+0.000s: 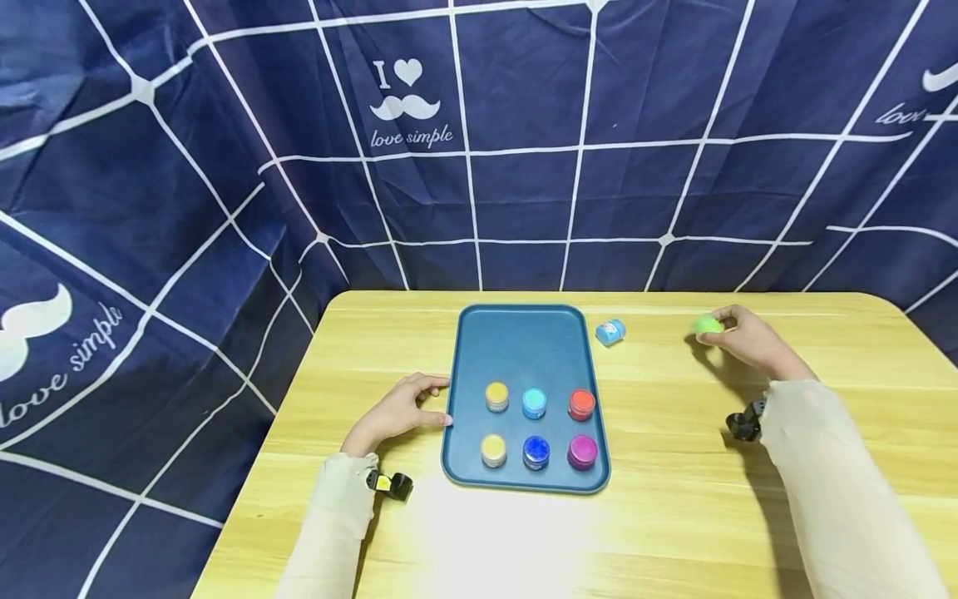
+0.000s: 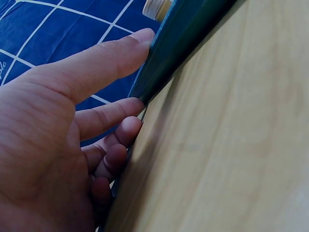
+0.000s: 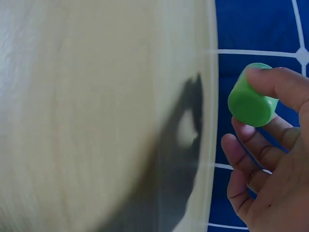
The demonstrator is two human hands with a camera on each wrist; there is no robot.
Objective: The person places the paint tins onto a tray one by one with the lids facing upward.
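Observation:
My right hand [image 1: 748, 339] pinches a small green jar [image 3: 253, 104] between thumb and fingers, held above the table at the far right. The thumb lies along the jar's side in the right wrist view. My left hand [image 1: 400, 409] rests at the left edge of a dark blue tray [image 1: 524, 341], its thumb and index fingertip touching the rim. On the tray's near half stand small jars in two rows: yellow [image 1: 497, 397], light blue [image 1: 535, 403] and red [image 1: 581, 404] behind; pale yellow [image 1: 493, 450], dark blue [image 1: 535, 452] and magenta [image 1: 582, 452] in front.
A light blue jar [image 1: 610, 332] lies tipped on its side just right of the tray's far corner. The wooden table [image 1: 674, 516] ends at a dark blue, white-lined cloth [image 1: 524, 200] behind. Each wrist wears a small black camera [image 1: 744, 423].

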